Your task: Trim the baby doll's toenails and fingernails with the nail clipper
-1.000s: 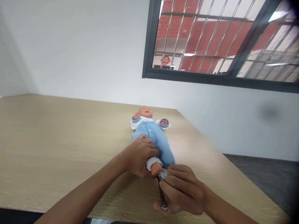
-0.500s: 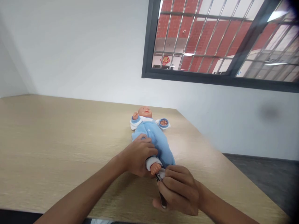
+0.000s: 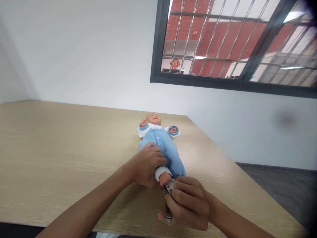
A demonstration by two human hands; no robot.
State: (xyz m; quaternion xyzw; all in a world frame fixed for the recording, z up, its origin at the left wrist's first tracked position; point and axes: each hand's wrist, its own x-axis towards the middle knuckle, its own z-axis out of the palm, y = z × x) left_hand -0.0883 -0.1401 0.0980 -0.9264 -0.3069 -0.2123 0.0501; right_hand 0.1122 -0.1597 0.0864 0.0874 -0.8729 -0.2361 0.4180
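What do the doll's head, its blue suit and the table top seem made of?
The doll's head looks like shiny vinyl or plastic, by its gloss. The blue suit looks like soft matt fleece, by its fuzzy folds. The table top looks like wood-grain laminate, perhaps veneer.

We have the doll (image 3: 160, 147) lying on the wooden table (image 3: 61, 155), head away from us, our left hand (image 3: 146, 164) on its body, our right hand (image 3: 189, 203) at its foot, a slim tool (image 3: 167, 210) in that hand, the barred window (image 3: 205, 43) in the wall (image 3: 74, 56) behind
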